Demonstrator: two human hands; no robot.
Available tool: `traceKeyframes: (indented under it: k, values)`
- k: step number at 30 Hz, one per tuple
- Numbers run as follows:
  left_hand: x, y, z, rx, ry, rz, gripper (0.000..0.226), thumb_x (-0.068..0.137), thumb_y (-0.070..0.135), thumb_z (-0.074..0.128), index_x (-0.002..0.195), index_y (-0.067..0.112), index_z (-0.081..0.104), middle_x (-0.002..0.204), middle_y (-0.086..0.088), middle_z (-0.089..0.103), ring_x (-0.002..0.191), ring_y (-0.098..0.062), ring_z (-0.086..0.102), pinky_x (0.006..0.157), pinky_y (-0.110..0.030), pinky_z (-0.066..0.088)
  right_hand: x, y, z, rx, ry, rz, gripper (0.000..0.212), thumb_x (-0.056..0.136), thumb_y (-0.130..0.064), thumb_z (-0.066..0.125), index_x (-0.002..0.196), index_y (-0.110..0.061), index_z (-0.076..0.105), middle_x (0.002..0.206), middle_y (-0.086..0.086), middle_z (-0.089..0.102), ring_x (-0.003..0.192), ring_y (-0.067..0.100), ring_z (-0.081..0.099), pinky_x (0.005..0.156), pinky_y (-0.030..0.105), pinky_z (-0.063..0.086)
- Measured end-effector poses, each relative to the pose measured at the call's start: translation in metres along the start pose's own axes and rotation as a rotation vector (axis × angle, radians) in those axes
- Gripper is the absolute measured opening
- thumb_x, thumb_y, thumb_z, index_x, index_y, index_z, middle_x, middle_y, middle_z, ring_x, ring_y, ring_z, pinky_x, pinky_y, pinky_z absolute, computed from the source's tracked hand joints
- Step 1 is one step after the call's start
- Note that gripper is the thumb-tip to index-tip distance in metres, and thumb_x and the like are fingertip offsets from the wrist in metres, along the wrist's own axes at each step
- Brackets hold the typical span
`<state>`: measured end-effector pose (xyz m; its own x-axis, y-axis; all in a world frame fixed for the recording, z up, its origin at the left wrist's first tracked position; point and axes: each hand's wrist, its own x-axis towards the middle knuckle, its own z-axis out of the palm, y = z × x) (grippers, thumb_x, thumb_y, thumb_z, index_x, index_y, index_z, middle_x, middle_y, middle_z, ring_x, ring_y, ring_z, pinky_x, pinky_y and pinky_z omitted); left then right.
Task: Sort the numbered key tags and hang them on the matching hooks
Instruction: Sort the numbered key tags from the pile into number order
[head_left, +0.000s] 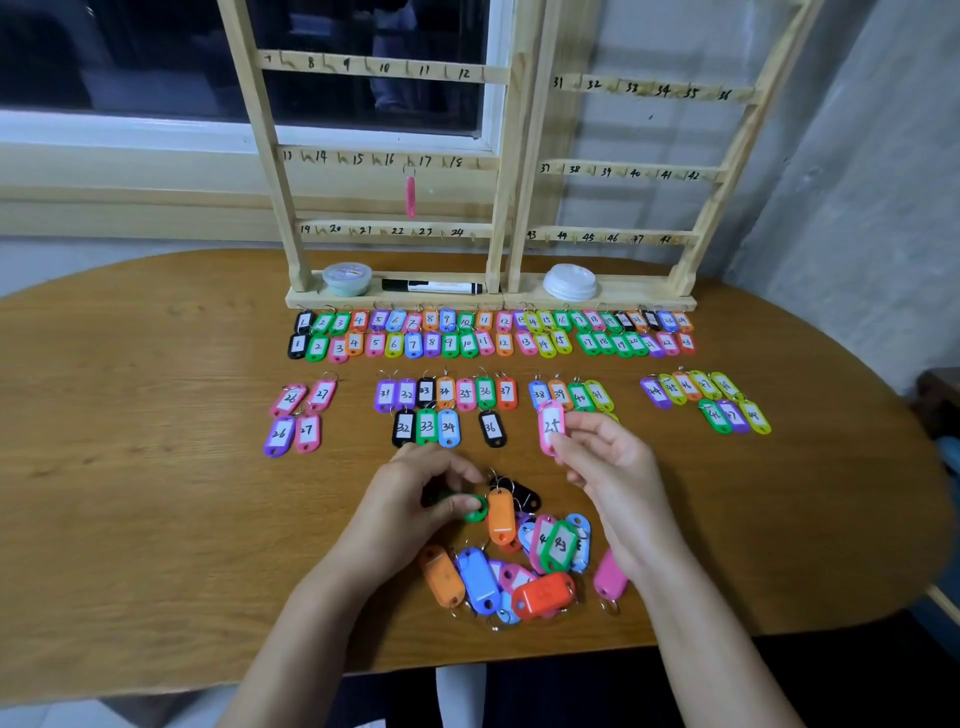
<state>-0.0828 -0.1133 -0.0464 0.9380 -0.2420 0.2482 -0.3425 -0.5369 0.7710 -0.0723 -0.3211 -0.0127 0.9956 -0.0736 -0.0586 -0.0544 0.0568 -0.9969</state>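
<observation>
Wide bare surface (130, 467) lay at the left and at the far right, free for passage. The near middle was blocked by the loose pile of tags (483, 577). The left hand (410, 499) pinched a green tag (474, 508) over the pile's far side, and the right hand (613, 467) held up pink tag 25 (550, 426) just before the 38–41 group (571, 396). A broad gap separated the 26–27 group (298, 418) from the 31–37 group (444, 395). Two packed rows (483, 332) lined the foot of the rack (639, 297), which closed the far side.

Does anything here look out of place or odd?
One pink tag hangs alone on the rack, between marks 16 and 17; other hooks in view are bare. The second table row has a gap between tag 15 and tag 17.
</observation>
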Motion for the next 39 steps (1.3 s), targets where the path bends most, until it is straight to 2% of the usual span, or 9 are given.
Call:
traceKeyframes:
  k: [4,10,15,19,26,30,32,35,39]
  values:
    - [-0.001,-0.002,-0.001,-0.074,0.01,0.005,0.026,0.083,0.022,0.07,0.102,0.04,0.069,0.093,0.011,0.063,0.094,-0.009,0.059,0.082,-0.023,0.047,0.0,0.0,0.002,-0.014,0.001,-0.01,0.016,0.087,-0.009,0.067,0.1,-0.016,0.065,0.089,0.002,0.073,0.077,0.008,0.064,0.07,0.024,0.046]
    - [-0.003,0.005,-0.004,-0.143,0.142,-0.015,0.014,0.087,0.015,0.065,0.096,0.023,0.071,0.096,0.011,0.065,0.095,-0.005,0.06,0.08,-0.012,0.046,0.002,0.0,0.004,-0.04,-0.004,-0.017,0.011,0.089,-0.01,0.065,0.097,-0.018,0.065,0.087,0.0,0.073,0.078,0.008,0.066,0.07,0.024,0.048]
    - [-0.004,0.001,0.0,-0.245,0.244,-0.061,0.023,0.089,0.008,0.065,0.095,0.03,0.062,0.087,0.01,0.067,0.079,-0.01,0.064,0.072,-0.024,0.051,0.005,0.0,0.008,-0.058,-0.019,-0.026,0.009,0.09,-0.009,0.063,0.095,-0.017,0.065,0.089,0.003,0.072,0.075,0.006,0.067,0.066,0.019,0.05]
    - [-0.005,0.003,-0.001,-0.251,0.312,-0.05,0.03,0.089,0.008,0.065,0.104,0.034,0.062,0.089,0.002,0.067,0.081,-0.019,0.065,0.074,-0.035,0.053,0.01,-0.002,0.011,-0.115,-0.037,-0.057,0.01,0.089,-0.007,0.064,0.095,-0.016,0.065,0.088,0.003,0.071,0.076,0.006,0.067,0.062,0.015,0.048]
    - [-0.003,0.003,-0.003,-0.273,0.428,-0.093,0.018,0.088,0.004,0.065,0.092,0.021,0.064,0.09,0.013,0.067,0.085,-0.008,0.064,0.075,-0.023,0.05,0.024,-0.008,0.007,-0.163,-0.04,-0.073,0.008,0.09,-0.005,0.062,0.095,-0.01,0.064,0.083,0.001,0.072,0.075,0.008,0.067,0.062,0.013,0.049]
    - [-0.001,0.004,-0.002,-0.28,0.483,-0.115,0.018,0.086,0.005,0.067,0.092,0.021,0.063,0.086,0.01,0.065,0.079,-0.016,0.062,0.069,-0.029,0.05,0.032,-0.01,0.003,-0.19,-0.043,-0.077,0.006,0.09,-0.008,0.063,0.092,-0.013,0.066,0.082,0.001,0.073,0.074,0.006,0.066,0.06,0.011,0.047]
    - [0.001,0.004,-0.003,-0.258,0.486,-0.132,0.019,0.087,0.008,0.067,0.096,0.024,0.063,0.087,0.014,0.064,0.08,-0.012,0.062,0.069,-0.028,0.05,0.036,-0.011,0.002,-0.196,-0.048,-0.08,0.006,0.09,-0.008,0.063,0.091,-0.013,0.066,0.082,0.003,0.072,0.073,0.006,0.064,0.06,0.011,0.047]
    - [0.009,0.005,-0.003,-0.253,0.489,-0.168,0.018,0.089,0.014,0.066,0.101,0.026,0.067,0.092,0.014,0.068,0.087,-0.009,0.065,0.074,-0.028,0.053,0.045,-0.015,0.001,-0.231,-0.054,-0.087,0.004,0.09,-0.01,0.064,0.091,-0.014,0.066,0.084,0.005,0.071,0.073,0.007,0.063,0.064,0.014,0.048]
    - [0.035,0.018,-0.003,-0.381,0.5,-0.186,0.008,0.088,0.011,0.067,0.089,0.019,0.067,0.083,0.004,0.07,0.08,-0.008,0.065,0.071,-0.026,0.053,0.061,-0.021,-0.004,-0.272,-0.051,-0.108,0.005,0.088,-0.013,0.066,0.091,-0.017,0.066,0.089,0.002,0.07,0.083,0.011,0.066,0.076,0.022,0.051]
